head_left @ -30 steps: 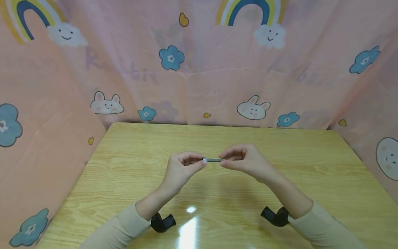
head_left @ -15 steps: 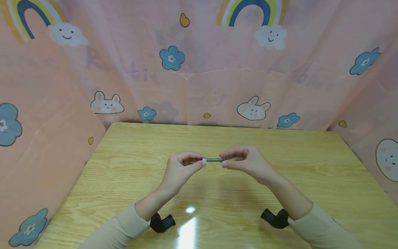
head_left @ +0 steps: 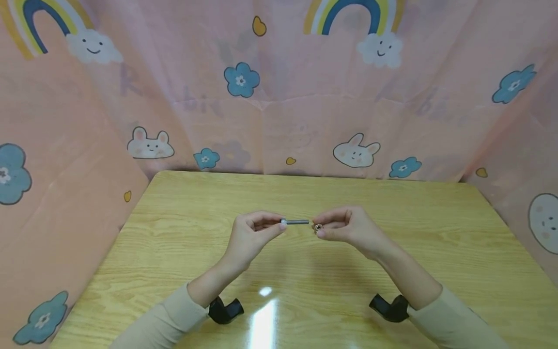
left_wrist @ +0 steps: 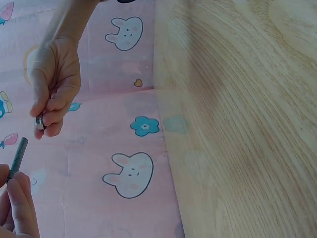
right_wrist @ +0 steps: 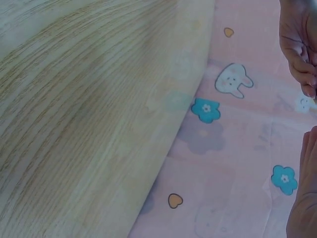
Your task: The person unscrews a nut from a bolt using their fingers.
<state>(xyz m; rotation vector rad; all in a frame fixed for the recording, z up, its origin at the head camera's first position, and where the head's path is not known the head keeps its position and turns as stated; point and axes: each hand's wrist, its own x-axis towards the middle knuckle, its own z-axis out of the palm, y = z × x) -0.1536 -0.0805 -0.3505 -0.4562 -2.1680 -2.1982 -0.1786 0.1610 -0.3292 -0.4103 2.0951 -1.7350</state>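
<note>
My left hand (head_left: 246,237) pinches a grey threaded bolt (head_left: 298,222) by its head end, its shank lying level and pointing right. Facing it, my right hand (head_left: 350,230) holds a small metal nut (head_left: 318,227) between thumb and fingers. A short gap separates the bolt's tip from the nut. In the left wrist view, the bolt (left_wrist: 19,156) juts up from the fingertips, and the shiny nut (left_wrist: 39,122) shows on edge above it. At the right edge of the right wrist view both hands are cut off, and the bolt and nut are hidden.
Both hands are raised over a wood-grain table (head_left: 196,203). Behind and beside it hangs a pink curtain (head_left: 296,102) printed with rabbits, flowers and rainbows. A black curved mount sits at the left wrist (head_left: 224,310) and another at the right wrist (head_left: 389,308).
The nut, at the bolt's end before, has come away from it. My right hand has shifted slightly right and turned the nut's hole into view, while the left keeps its grip.
</note>
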